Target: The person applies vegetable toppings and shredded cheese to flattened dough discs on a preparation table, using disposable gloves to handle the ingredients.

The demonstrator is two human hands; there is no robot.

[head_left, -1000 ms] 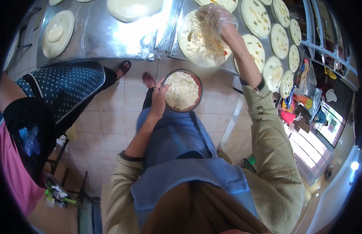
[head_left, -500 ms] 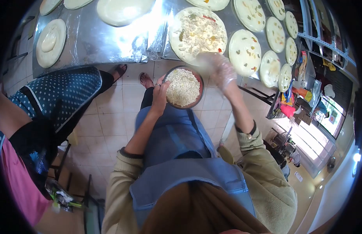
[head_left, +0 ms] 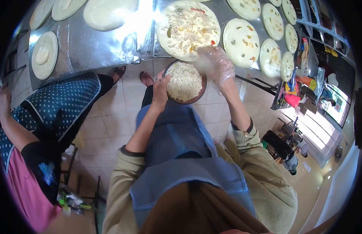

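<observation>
My left hand (head_left: 161, 91) grips the rim of a round dark-edged bowl (head_left: 204, 90) from its left side, a ring on one finger. Pale, crumbly shreds (head_left: 185, 82) fill the bowl. My right hand (head_left: 218, 66), in a clear plastic glove, is between the bowl and the lower edge of a large round dough (head_left: 187, 29); its fingers are smeared by motion. That dough lies on the metal table and carries scattered pale crumbs, yellow pieces and some red and green strips. Close to my right hand lies another dough round (head_left: 241, 43), dotted with green and orange pieces.
Several dough rounds with coloured bits lie along the table's right side. Plain dough rounds (head_left: 44, 56) are at the left on the shiny metal table (head_left: 87, 52). A person in a dotted apron (head_left: 64, 103) stands close on my left. Colourful packets (head_left: 293, 87) sit on a stand at right.
My view has shifted slightly, so the table appears higher and further left. My gloved right hand stays near the dough's lower edge, now closer to the bowl; the neighbour's arm has come into view.
</observation>
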